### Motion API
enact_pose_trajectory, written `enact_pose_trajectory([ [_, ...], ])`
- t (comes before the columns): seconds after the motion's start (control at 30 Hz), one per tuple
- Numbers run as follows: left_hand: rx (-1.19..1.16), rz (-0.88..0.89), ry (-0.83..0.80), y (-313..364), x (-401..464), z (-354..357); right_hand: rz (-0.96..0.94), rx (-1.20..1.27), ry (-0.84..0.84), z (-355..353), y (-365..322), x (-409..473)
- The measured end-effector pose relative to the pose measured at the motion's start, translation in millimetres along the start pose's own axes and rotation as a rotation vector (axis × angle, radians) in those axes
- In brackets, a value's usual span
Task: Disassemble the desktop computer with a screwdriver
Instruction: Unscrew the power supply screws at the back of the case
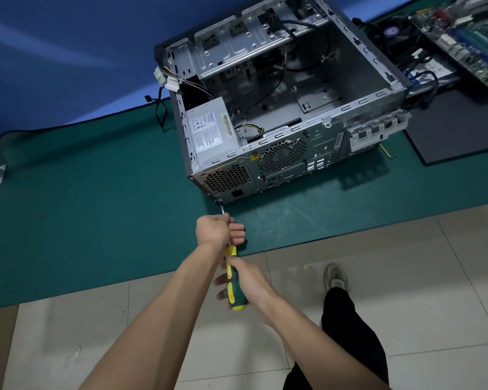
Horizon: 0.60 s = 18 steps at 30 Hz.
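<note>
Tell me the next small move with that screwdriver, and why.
Probably turn the yellow-and-green-handled screwdriver to loosen the screw at the bottom rear corner of the open grey metal computer case: its tip already sits there, the right hand grips the handle, and the left hand steadies the shaft.

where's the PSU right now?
In the head view the power supply sits inside the open case, in its near-left rear corner, behind the honeycomb vent and left of the round fan grille.
</note>
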<state>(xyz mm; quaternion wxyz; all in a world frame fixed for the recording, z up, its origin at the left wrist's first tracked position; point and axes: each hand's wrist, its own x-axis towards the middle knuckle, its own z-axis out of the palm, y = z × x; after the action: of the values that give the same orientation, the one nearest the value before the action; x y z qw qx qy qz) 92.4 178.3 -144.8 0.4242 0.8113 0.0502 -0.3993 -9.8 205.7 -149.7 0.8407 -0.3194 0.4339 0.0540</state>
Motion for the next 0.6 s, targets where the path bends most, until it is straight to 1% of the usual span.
enact_pose_trajectory([
  [0.03,-0.017,-0.011,-0.032,0,-1,-1,-0.011,0.045,-0.015,-2,0,0],
  [0.07,-0.011,-0.021,-0.061,2,-2,-4,-0.055,0.030,0.011,-4,1,1],
  [0.1,0.013,-0.023,-0.074,2,-2,-7,-0.114,-0.042,0.065,-4,2,1],
  [0.17,0.090,-0.009,-0.039,5,-2,-11,-0.206,-0.200,0.206,-1,6,3],
  [0.2,0.092,-0.019,-0.026,7,-3,-12,-0.223,-0.205,0.268,1,7,3],
  [0.23,0.062,-0.048,-0.032,9,-4,-11,-0.214,-0.181,0.285,1,7,5],
  [0.27,0.032,-0.077,-0.042,11,-6,-9,-0.180,-0.148,0.256,1,6,5],
  [0.3,0.008,-0.096,-0.052,11,-6,-7,-0.124,-0.105,0.193,-1,2,3],
  [0.37,-0.001,-0.078,-0.077,10,-5,-5,0.000,0.014,0.041,-9,-3,0],
  [0.4,-0.003,-0.059,-0.094,9,-5,-6,0.016,0.077,-0.006,-14,-4,-1],
  [0.43,-0.017,-0.057,-0.117,9,-7,-7,-0.011,0.099,-0.018,-18,-4,-1],
  [0.5,0.022,-0.056,-0.127,8,-7,-8,-0.119,0.028,0.074,-19,-1,3],
  [0.57,0.133,-0.032,-0.065,10,-7,-8,-0.191,-0.071,0.239,-17,3,8],
  [0.6,0.158,-0.027,-0.037,12,-5,-8,-0.197,-0.088,0.278,-15,4,10],
])
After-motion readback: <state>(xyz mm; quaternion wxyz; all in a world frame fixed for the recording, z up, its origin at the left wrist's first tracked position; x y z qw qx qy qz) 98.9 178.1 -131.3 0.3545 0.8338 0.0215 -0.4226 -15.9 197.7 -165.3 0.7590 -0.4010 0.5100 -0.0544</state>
